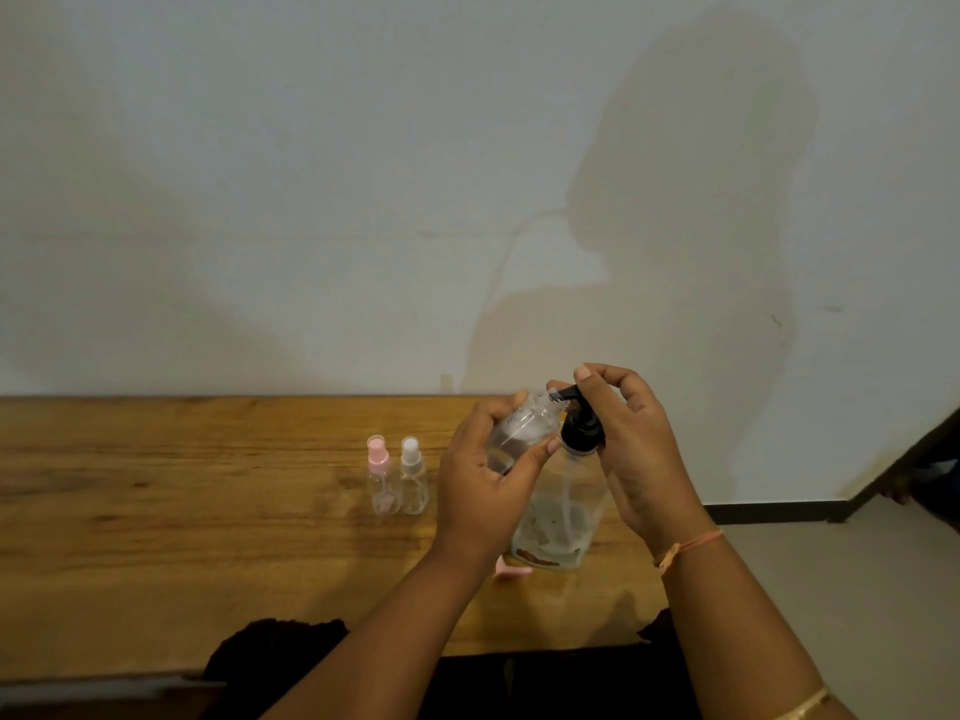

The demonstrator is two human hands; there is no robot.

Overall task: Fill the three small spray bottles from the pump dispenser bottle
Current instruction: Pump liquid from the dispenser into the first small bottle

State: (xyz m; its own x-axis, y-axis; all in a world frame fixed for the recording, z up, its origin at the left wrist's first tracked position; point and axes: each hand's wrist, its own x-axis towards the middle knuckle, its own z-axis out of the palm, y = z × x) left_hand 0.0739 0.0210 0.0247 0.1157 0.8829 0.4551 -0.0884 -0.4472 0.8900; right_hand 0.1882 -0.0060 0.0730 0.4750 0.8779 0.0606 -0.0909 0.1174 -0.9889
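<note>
A clear pump dispenser bottle [558, 511] with a black pump head [579, 426] stands on the wooden table [182, 537]. My right hand [628, 449] rests on the pump head, fingers curled over its top. My left hand [483, 480] grips a small clear spray bottle [519, 433], capless and tilted, its open neck touching the pump nozzle. To the left stand two small capped spray bottles, one with a pink top [382, 478] and one with a white top [413, 475]. A pink cap [511, 570] lies on the table under my left wrist.
The table's back edge meets a white wall [363, 200]. On the right the table ends, with grey floor [831, 563] and a dark skirting beyond. Dark clothing [291, 646] sits at the near table edge.
</note>
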